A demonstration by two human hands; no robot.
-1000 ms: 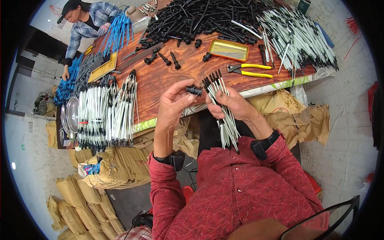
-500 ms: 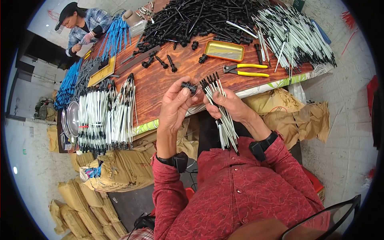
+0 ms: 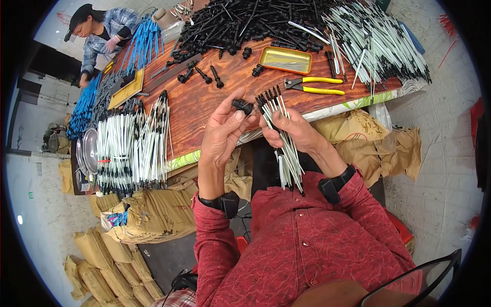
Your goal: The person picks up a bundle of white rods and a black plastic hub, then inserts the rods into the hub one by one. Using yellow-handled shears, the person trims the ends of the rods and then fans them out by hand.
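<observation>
My left hand (image 3: 223, 128) pinches a small black ribbed plastic fitting (image 3: 242, 106) between thumb and fingers, just over the table's near edge. Close on its right, my right hand (image 3: 292, 128) is closed round a bundle of thin white rods with black tips (image 3: 287, 158). The rods' upper ends fan out toward the fitting, and their lower ends hang in front of my shirt. A small gap seems to lie between the fitting and the rod tips. Beyond my hands, several black fittings with stems (image 3: 217, 77) lie loose on the wooden table (image 3: 189, 115).
Yellow-handled pliers (image 3: 319, 86) and a gold tin of thin needles (image 3: 285, 60) lie ahead. Black parts (image 3: 250, 23) are heaped behind. White rods are piled at right (image 3: 373, 46) and stacked at left (image 3: 117, 153). A co-worker (image 3: 105, 36) stands beside blue rods (image 3: 87, 110).
My left hand has turned the black fitting slightly, while the right keeps its hold on the rods. The co-worker's one hand has moved down to the blue rods. The view has shifted a little.
</observation>
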